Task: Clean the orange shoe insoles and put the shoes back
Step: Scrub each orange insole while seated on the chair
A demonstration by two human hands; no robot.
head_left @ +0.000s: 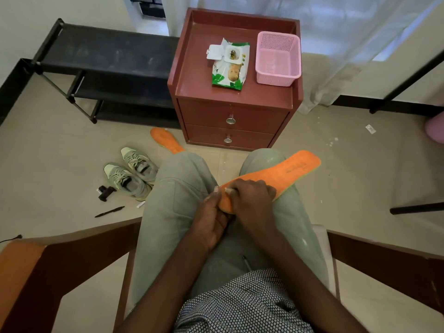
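An orange insole (286, 170) lies slanted across my right thigh, its heel end between my hands. My left hand (211, 217) grips that near end from below, thumb on its edge. My right hand (252, 194) curls over the insole's top with a bit of white, perhaps a wipe, showing under the fingers. A second orange insole (165, 140) lies on the floor by the cabinet's left corner, partly hidden by my left knee. Two grey-green shoes (131, 173) sit side by side on the floor to my left.
A red-brown bedside cabinet (192, 80) stands ahead, carrying an open pack of wet wipes (229, 66) and a pink basket (278, 58). A black shoe rack (108, 66) stands at the left. A pen (109, 211) and a small black object (105, 192) lie near the shoes. Chair arms flank me.
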